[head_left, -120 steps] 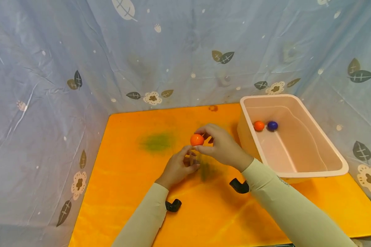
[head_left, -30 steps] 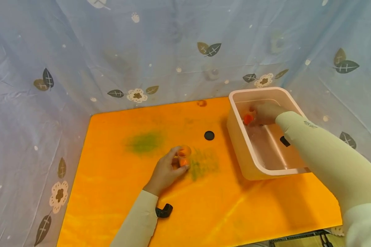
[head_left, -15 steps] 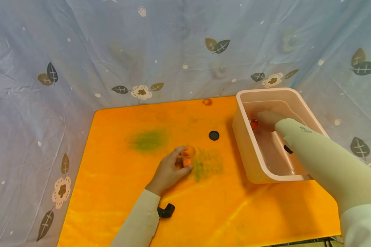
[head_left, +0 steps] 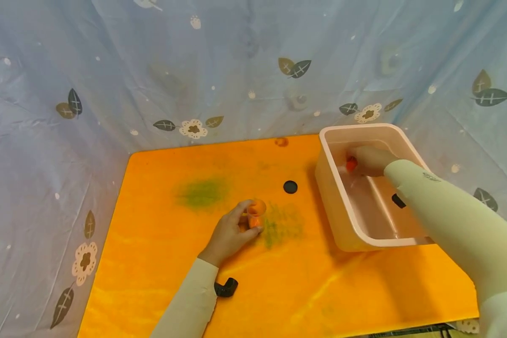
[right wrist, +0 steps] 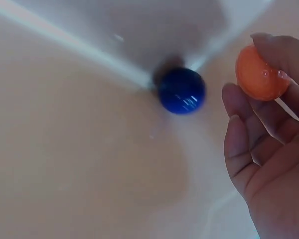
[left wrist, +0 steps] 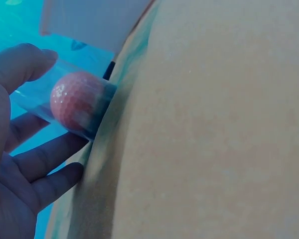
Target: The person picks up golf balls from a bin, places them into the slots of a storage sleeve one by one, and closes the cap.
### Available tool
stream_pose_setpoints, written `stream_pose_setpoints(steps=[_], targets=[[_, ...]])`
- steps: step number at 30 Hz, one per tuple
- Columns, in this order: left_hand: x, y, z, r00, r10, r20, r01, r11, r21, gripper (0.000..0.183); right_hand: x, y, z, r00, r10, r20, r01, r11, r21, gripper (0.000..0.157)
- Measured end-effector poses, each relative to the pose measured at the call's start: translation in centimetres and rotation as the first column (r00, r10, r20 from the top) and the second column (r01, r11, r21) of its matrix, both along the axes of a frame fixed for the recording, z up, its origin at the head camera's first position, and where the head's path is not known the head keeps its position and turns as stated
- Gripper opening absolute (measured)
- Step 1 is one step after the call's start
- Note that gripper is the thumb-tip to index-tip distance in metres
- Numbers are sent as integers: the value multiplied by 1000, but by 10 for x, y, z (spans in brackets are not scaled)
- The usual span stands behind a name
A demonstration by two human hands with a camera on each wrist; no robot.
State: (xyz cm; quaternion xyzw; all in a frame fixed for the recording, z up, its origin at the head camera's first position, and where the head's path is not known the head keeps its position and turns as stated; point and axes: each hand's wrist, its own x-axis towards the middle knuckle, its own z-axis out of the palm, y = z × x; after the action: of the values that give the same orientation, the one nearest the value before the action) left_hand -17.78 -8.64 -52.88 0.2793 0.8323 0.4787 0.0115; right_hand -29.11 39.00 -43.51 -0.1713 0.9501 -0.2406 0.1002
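My left hand grips a clear plastic cup standing on the orange table, thumb and fingers round its sides. An orange golf ball sits at the bottom of this cup, its dimples showing through the wall in the left wrist view. Down inside the pink bin, my right hand pinches a second orange ball between thumb and fingers. A dark blue ball lies in the bin's corner, beside the right fingertips and apart from them; in the head view the hand hides it.
A black disc lies flat on the orange table between cup and bin. The bin stands at the table's right side, its walls rising around my right hand. A patterned blue curtain encloses the back and sides.
Four seconds ago my right hand held an orange ball above the cup; that ball is now inside it. The right hand has moved right into the bin and taken the orange ball there.
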Motion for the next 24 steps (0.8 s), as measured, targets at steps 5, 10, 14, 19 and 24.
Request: stream_pose_setpoints(steps=[5,10,14,19,24], targets=[[-1,1,0,1000,7,13,-7,1000,-20,70,17,-13,45,978,-28,-207,72,976,205,20],[1,-1,1,999,15,33,-14,1000,-25,70,23,-26,80,981,-81,-175,112,977,179,32],[1,-2,0,999,10,37,-9,1000,-20,70,31,-42,110,984,-153,-92,154,988,9,46],[2,-2,-1,1000,11,30,-10,1000,-7,71,42,-64,141,960,-236,-153,211,964,-164,52],[2,2,3,999,7,33,-7,1000,-8,70,65,-95,165,939,-276,-204,208,931,-299,50]])
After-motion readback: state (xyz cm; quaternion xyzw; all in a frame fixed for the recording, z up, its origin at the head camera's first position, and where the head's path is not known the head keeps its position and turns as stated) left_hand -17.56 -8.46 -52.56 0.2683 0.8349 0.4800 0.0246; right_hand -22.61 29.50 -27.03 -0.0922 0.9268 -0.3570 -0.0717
